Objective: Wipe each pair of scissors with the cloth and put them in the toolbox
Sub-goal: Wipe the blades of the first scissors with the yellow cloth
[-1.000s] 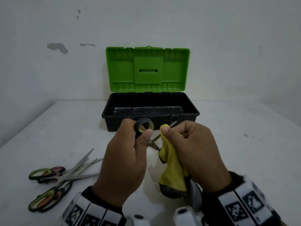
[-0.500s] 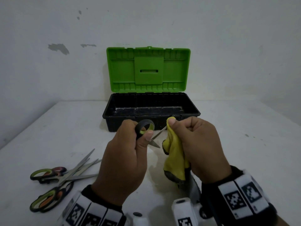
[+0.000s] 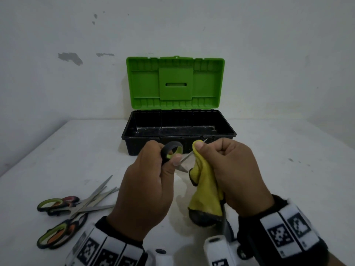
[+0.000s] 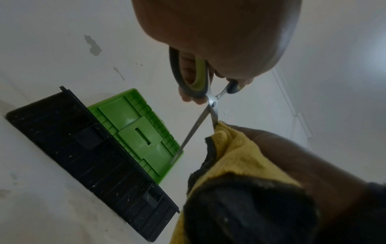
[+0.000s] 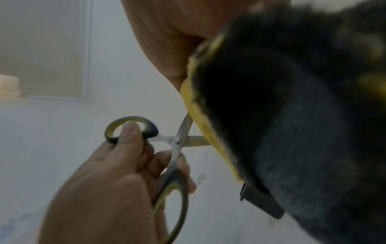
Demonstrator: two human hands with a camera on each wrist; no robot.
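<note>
Still wiping the first scissors [image 3: 173, 153] at frame centre, left hand [image 3: 148, 189] gripping the handles, right hand [image 3: 230, 173] pinching the cloth [image 3: 206, 192] round one blade (toolbox [image 3: 178, 137] behind looking empty), other pairs [image 3: 71, 214] waiting lower left.

head view looks down from above; both wrist views (close, upward-tilted) share the scissors [image 4: 211, 102].

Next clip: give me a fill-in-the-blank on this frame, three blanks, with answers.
1. The left hand holds the scissors with blades ____.
2. The right hand pinches a yellow ____ round one blade.
3. The toolbox lid is ____.

Answers: open; cloth; open
</note>
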